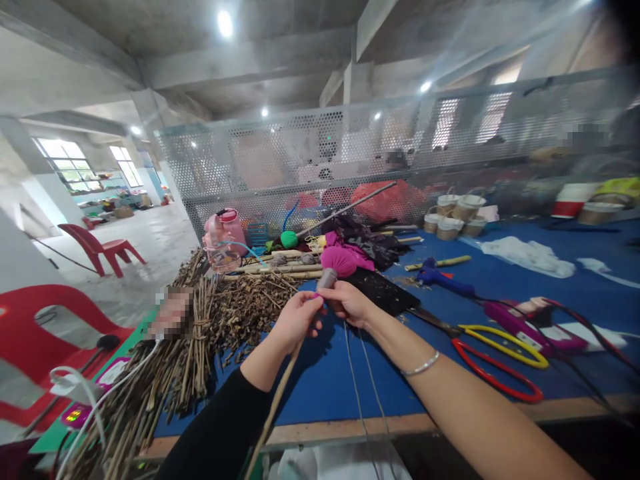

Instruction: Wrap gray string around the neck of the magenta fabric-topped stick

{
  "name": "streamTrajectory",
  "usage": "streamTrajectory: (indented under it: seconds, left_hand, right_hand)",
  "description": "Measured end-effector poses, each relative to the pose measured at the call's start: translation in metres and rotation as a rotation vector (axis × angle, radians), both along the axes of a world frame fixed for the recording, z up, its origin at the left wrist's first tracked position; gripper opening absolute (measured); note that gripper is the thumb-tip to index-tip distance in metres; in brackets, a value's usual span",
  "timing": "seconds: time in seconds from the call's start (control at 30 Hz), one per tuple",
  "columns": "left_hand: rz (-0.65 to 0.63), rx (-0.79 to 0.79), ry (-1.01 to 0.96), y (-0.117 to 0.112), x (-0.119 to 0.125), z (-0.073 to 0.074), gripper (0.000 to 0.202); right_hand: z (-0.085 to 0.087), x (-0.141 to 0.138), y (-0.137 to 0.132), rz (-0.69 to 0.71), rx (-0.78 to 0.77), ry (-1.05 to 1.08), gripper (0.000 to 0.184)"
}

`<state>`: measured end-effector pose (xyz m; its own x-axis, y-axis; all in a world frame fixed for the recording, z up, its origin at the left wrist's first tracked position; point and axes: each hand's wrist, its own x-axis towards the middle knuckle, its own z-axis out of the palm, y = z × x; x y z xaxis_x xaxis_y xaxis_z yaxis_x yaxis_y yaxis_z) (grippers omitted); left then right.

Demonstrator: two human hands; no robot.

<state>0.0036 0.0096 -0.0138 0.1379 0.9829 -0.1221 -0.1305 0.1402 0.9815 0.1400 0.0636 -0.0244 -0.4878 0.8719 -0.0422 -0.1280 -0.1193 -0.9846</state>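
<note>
We read one lit yellow display on the purple socket (75,416) at near left; its digits are too blurred to make out.

Left hand (295,320): narrow, thumb and fingertips pinched at a bit of magenta, the palm closed about one stick (274,407). The stick runs from the near edge up into this hand, over the blue table (320,393). Right hand (347,303): fingers curled narrow on one grey roll (327,280), which stands out on the far side of the fingers. Two grey strands (349,353) hang below it toward the near edge. The hands nearly meet; we cannot tell whether stick and roll touch.

Counts:
- Yarn balls, 2: magenta ball (339,261) just beyond the roll, green ball (289,240) farther, to the left.
- Scissors (453,330), 1, to the right; two handle loops, one yellow, one red.
- Blue tool (445,277), 1, farther than the scissors.
- Cups (449,227), 5 that we can count, grouped at far right.
- Pink jug (227,233), 1, far left.
- Red chairs (55,310), 2, left.
</note>
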Motion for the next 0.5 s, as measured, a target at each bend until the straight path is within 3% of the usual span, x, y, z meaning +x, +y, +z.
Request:
streamTrajectory:
  seconds: [0.1, 0.27, 0.5]
  left_hand:
    - [0.056, 0.054, 0.083, -0.003, 0.005, -0.001, 0.027]
    - [0.099, 0.058, 0.033, -0.001, 0.002, 0.001, 0.023]
    - [0.148, 0.064, -0.003, -0.003, -0.003, 0.010, 0.024]
  right_hand:
    - [0.002, -0.001, -0.002, -0.003, 0.003, -0.004, 0.036]
    - [0.005, -0.002, -0.005, 0.044, -0.019, -0.013, 0.033]
    - [0.014, -0.003, -0.010, -0.129, 0.119, 0.015, 0.039]
